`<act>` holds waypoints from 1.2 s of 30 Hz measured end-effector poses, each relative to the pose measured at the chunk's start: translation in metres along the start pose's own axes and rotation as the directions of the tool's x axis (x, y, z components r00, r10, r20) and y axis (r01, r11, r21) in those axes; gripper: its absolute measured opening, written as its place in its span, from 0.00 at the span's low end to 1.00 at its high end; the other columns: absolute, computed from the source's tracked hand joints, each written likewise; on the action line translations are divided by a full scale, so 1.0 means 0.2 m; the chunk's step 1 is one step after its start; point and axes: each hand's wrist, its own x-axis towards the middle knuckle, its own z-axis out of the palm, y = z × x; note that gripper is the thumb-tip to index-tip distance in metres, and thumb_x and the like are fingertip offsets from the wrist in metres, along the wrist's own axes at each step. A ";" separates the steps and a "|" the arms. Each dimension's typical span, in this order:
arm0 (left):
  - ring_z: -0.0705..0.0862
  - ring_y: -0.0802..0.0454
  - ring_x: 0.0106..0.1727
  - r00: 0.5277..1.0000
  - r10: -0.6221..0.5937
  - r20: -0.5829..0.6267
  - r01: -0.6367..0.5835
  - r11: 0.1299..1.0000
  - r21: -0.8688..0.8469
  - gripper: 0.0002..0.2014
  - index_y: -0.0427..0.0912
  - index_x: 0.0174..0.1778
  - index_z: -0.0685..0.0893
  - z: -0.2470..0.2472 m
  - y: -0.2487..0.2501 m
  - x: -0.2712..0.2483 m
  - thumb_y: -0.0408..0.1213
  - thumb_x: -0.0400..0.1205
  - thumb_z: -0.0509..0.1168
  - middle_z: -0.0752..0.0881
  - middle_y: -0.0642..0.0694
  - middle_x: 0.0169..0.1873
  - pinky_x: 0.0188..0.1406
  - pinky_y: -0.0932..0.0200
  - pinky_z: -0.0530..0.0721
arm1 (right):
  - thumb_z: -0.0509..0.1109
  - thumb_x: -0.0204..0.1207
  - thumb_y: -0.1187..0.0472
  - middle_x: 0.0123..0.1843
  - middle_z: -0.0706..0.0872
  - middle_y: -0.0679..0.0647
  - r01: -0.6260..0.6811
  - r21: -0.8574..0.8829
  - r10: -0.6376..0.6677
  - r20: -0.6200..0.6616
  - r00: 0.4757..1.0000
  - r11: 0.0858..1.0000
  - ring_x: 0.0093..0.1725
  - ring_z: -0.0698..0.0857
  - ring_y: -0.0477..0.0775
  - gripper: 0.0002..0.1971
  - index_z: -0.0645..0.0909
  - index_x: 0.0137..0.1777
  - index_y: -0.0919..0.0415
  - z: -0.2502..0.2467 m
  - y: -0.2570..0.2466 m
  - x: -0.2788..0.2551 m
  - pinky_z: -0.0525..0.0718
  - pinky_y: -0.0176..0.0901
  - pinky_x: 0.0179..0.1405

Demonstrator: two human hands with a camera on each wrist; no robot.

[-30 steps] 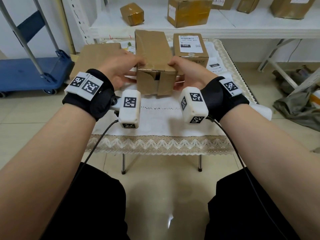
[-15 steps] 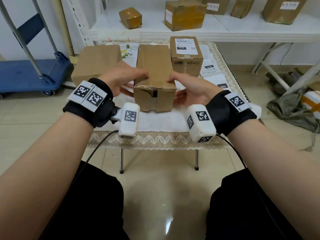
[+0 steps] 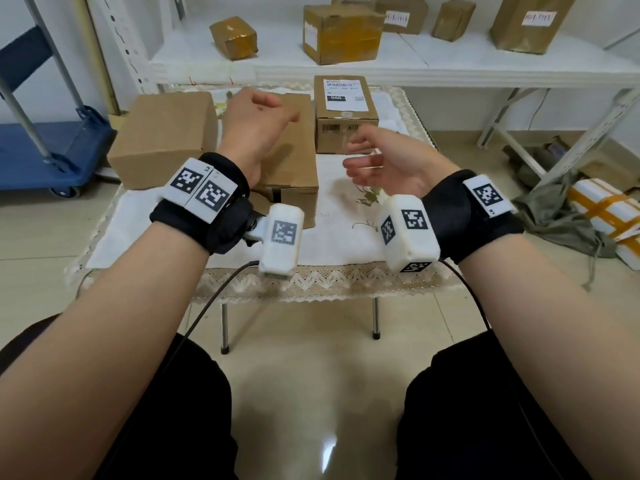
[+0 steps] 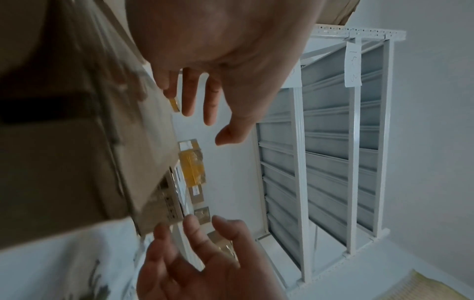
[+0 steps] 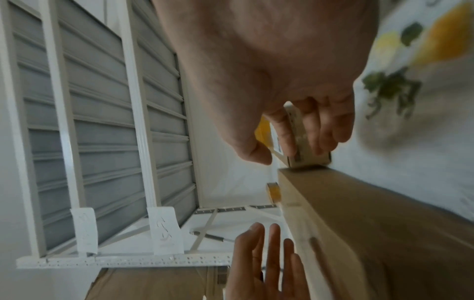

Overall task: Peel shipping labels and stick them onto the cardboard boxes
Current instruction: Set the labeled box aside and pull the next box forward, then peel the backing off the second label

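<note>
A tiled floor (image 3: pixel 311 344) and a white shelf (image 3: pixel 450 69) form the background; five taped parcels are counted on the shelf in the head view. In front of it a low bench (image 3: pixel 242 282) is covered by a white lace-edged cloth. Three cardboard boxes are set on the bench: a wide plain box (image 3: pixel 162 136) at the left, a long plain box (image 3: pixel 294 161) in the middle, and a smaller box (image 3: pixel 346 116) at the back right. One shipping label (image 3: pixel 344 93) is stuck on top of the smaller box; further labels cannot be made out.

Two hands are raised above the bench, each wrist wrapped in a black strap with a white camera block. The left hand (image 3: pixel 256 123) is held over the middle box, fingers loosely spread, nothing gripped. The right hand (image 3: pixel 388 161) is held just right of that box, palm turned inward, fingers relaxed and apart, touching nothing.
</note>
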 end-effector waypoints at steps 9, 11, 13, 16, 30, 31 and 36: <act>0.86 0.54 0.51 0.969 0.078 0.236 -0.064 0.996 -0.065 0.13 0.38 0.61 0.85 0.28 0.06 -0.12 0.35 0.82 0.72 0.88 0.44 0.57 0.62 0.57 0.88 | 0.68 0.81 0.57 0.47 0.90 0.53 -0.002 -0.048 -0.008 -0.201 0.980 0.999 0.43 0.81 0.51 0.04 0.83 0.50 0.56 -0.34 -0.01 -0.05 0.79 0.40 0.46; 0.87 0.52 0.49 0.941 0.028 0.338 -0.010 0.998 -0.056 0.08 0.39 0.57 0.85 0.34 0.05 -0.16 0.35 0.83 0.72 0.88 0.43 0.58 0.62 0.54 0.90 | 0.68 0.81 0.57 0.49 0.89 0.51 -0.019 -0.088 -0.002 -0.231 0.973 0.996 0.44 0.82 0.50 0.03 0.83 0.50 0.53 -0.41 0.00 -0.06 0.80 0.40 0.47; 0.89 0.48 0.51 0.911 -0.026 0.411 0.029 1.000 -0.002 0.05 0.40 0.53 0.86 0.40 0.03 -0.19 0.35 0.84 0.71 0.88 0.44 0.57 0.60 0.54 0.90 | 0.68 0.82 0.55 0.49 0.89 0.49 -0.044 -0.130 0.009 -0.260 0.965 0.990 0.47 0.81 0.50 0.04 0.84 0.50 0.50 -0.46 0.01 -0.07 0.79 0.41 0.49; 0.90 0.45 0.51 0.859 -0.109 0.500 0.067 0.993 0.101 0.10 0.38 0.58 0.86 0.49 -0.04 -0.22 0.36 0.84 0.71 0.85 0.42 0.58 0.59 0.54 0.91 | 0.68 0.82 0.54 0.51 0.86 0.49 -0.081 -0.159 0.030 -0.297 0.954 0.984 0.51 0.78 0.55 0.06 0.85 0.55 0.51 -0.51 0.04 -0.08 0.75 0.42 0.40; 0.89 0.48 0.42 0.762 -0.253 0.596 0.275 0.960 0.056 0.09 0.39 0.61 0.84 0.68 -0.15 -0.29 0.33 0.86 0.70 0.85 0.39 0.49 0.43 0.62 0.92 | 0.71 0.82 0.66 0.63 0.84 0.60 -0.132 -0.138 0.081 -0.323 0.943 0.982 0.62 0.85 0.58 0.11 0.87 0.62 0.62 -0.56 0.15 -0.05 0.87 0.51 0.65; 0.89 0.48 0.40 0.772 -0.241 0.588 0.286 0.958 0.018 0.09 0.37 0.60 0.84 0.68 -0.16 -0.29 0.27 0.85 0.69 0.86 0.37 0.50 0.40 0.61 0.92 | 0.70 0.81 0.70 0.65 0.85 0.62 -0.131 -0.129 0.084 -0.317 0.945 0.983 0.66 0.85 0.59 0.10 0.88 0.58 0.59 -0.56 0.15 -0.05 0.86 0.55 0.68; 0.86 0.48 0.36 0.822 -0.197 0.535 0.227 0.974 0.010 0.14 0.36 0.54 0.85 0.65 -0.17 -0.26 0.15 0.80 0.68 0.87 0.39 0.42 0.35 0.62 0.91 | 0.70 0.76 0.80 0.69 0.83 0.69 -0.144 -0.073 0.118 -0.288 0.950 0.987 0.64 0.87 0.64 0.17 0.84 0.52 0.55 -0.55 0.17 -0.03 0.87 0.59 0.63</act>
